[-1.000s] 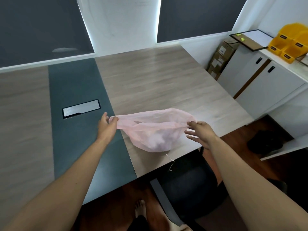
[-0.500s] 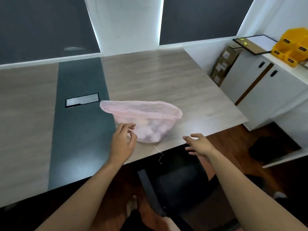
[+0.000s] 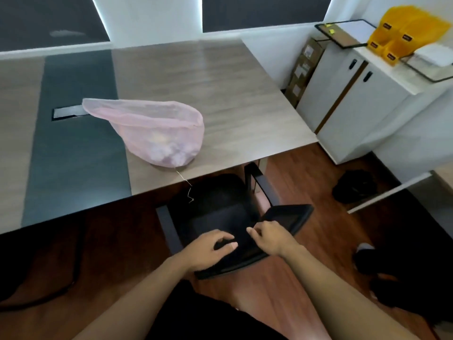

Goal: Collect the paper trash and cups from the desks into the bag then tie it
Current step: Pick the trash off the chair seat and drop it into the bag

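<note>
A translucent pink bag [image 3: 159, 133] lies on the wooden desk [image 3: 220, 82] near its front edge. Its mouth is open and unknotted, and pale crumpled paper shows through its bottom. A thin string [image 3: 186, 185] dangles from it over the desk edge. Both hands are off the bag, well below it at the black chair [image 3: 220, 212]. My left hand [image 3: 210, 249] curls over the top of the chair's backrest. My right hand [image 3: 269, 238] grips the same backrest just to the right.
A dark grey strip with a metal cable hatch [image 3: 68, 111] runs down the desk's left part. A white cabinet [image 3: 367, 106] with yellow bins [image 3: 404, 33] stands to the right, cardboard boxes [image 3: 304, 67] beside it. A black bag [image 3: 353, 186] lies on the wooden floor.
Both hands let go of the bag's rim and dropped back to the chair's backrest. The bag now rests by itself on the desk, and the view has pulled away from it.
</note>
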